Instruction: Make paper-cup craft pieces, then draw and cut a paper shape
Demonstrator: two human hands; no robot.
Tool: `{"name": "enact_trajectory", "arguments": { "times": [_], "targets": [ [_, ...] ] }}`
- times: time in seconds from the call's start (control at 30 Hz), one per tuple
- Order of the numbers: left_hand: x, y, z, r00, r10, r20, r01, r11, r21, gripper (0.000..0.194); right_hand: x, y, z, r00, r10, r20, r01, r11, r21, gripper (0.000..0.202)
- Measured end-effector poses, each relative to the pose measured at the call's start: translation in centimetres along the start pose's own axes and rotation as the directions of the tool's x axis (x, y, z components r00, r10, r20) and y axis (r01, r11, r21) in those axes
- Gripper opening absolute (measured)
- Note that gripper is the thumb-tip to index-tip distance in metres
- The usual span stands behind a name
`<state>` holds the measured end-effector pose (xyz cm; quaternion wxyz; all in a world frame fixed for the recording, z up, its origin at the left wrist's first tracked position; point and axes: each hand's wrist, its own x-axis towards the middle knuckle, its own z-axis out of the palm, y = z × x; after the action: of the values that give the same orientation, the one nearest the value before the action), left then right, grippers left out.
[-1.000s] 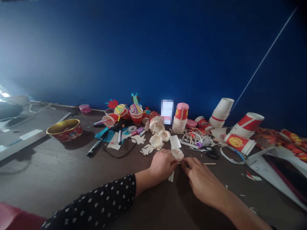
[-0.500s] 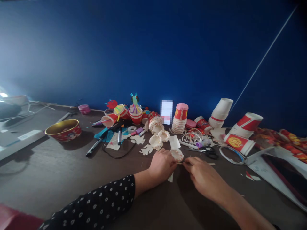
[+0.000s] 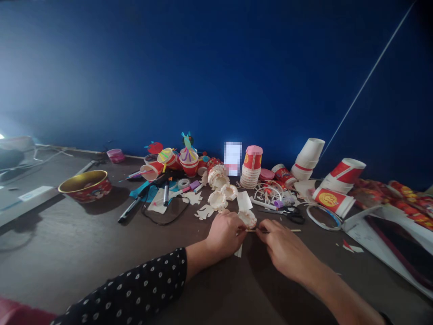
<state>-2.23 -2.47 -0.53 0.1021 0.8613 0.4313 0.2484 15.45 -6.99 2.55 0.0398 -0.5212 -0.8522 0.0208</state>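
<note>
Both hands pinch along a thin pale stick (image 3: pixel 296 230), which looks wooden and lies level just above the table. My left hand (image 3: pixel 226 232) is closed near its left end, and my right hand (image 3: pixel 280 241) is closed on it farther right, leaving a short tip sticking out. A small cream ruffled paper cup piece (image 3: pixel 248 219) sits right behind the gap between the fingers. Beneath the left fingers a narrow white paper strip (image 3: pixel 238 251) pokes out. Similar ruffled pieces (image 3: pixel 217 200) rest farther back. The fingertips partly hide the stick.
Black scissors (image 3: pixel 295 215) and a white glue stick-like tube (image 3: pixel 264 205) lie behind my right hand. Stacked paper cups (image 3: pixel 251 167) stand at the back. A gold-rimmed bowl (image 3: pixel 86 192) is left, a white box lid (image 3: pixel 352 225) right. Markers (image 3: pixel 166 192) and a cable lie between.
The whole view has shifted slightly, so things appear a little farther left. Both hands keep nearly the same pinch on the stick.
</note>
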Motion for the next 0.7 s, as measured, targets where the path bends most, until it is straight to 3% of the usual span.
{"name": "enact_trajectory", "arguments": {
  "times": [0.7],
  "targets": [
    [0.26, -0.3, 0.4, 1.0, 0.029, -0.006, -0.029, 0.999, -0.017, 0.01, 0.12, -0.11, 0.06, 1.0, -0.003, 0.002, 0.003, 1.0, 0.024, 0.031]
  ]
}}
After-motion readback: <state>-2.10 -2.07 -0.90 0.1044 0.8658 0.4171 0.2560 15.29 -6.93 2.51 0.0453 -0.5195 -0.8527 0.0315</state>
